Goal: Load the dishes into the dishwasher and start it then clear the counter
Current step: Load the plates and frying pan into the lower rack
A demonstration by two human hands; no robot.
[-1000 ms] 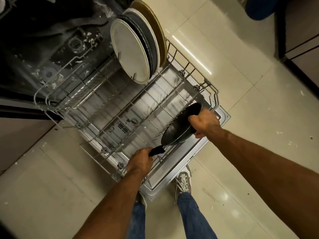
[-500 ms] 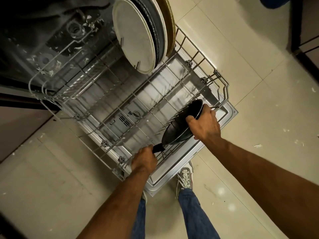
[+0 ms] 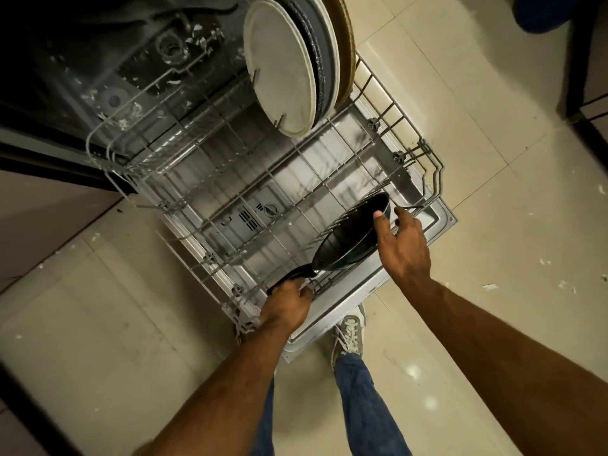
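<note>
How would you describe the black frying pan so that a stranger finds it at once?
Start at the pulled-out wire dishwasher rack. Round plates stand upright at its far end; the black frying pan leans on edge at the near corner. It alone is black, with a handle gripped by the left hand.

My left hand [image 3: 289, 306] hides most of the pan handle [image 3: 296, 273]. The plates [image 3: 283, 64] are cut off at the top edge. I can't see my right fingers' [image 3: 403, 213] tips.

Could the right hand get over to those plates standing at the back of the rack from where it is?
Probably yes. The right hand is open, only touching the black pan at its rim, and the rack between it and the plates holds nothing that would block it. The left hand holds the pan's handle.
</note>
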